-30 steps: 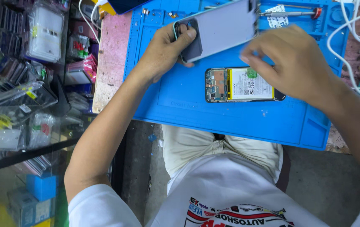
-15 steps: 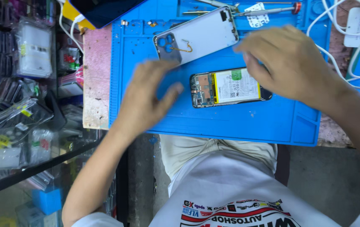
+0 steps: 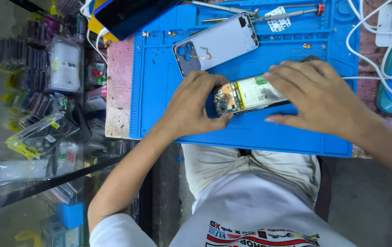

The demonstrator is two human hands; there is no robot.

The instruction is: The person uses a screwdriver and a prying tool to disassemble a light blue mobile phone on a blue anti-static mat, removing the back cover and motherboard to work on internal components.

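Fingers (image 3: 214, 91) of the left hand (image 3: 191, 107) curl closed around the camera end of the opened phone (image 3: 246, 96), thumb under its near edge, while the right hand (image 3: 319, 98) lies over the other end with its fingers (image 3: 287, 75) spread fairly flat and the thumb along the near side, so both hands hold the phone between them. It sits tilted just above the middle of the blue repair mat (image 3: 159, 91), its bare circuit board (image 3: 225, 98) and white battery (image 3: 262, 90) facing up. With the insides uncovered, a squeeze or twist between the two hands could flex the frame, press on the battery or snag a thin cable on the board; a fingertip sliding onto the board could also shift a connector. A slip would drop it onto the mat, perhaps near the detached back cover (image 3: 216, 45) lying just beyond. Small loose screws (image 3: 306, 45) on the mat could be knocked away by a sleeve or wrist, and the screwdriver (image 3: 292, 13) and tweezers (image 3: 223, 8) at the far edge, like the white cables (image 3: 365, 50) on the desk (image 3: 118, 91), lie close enough to catch.
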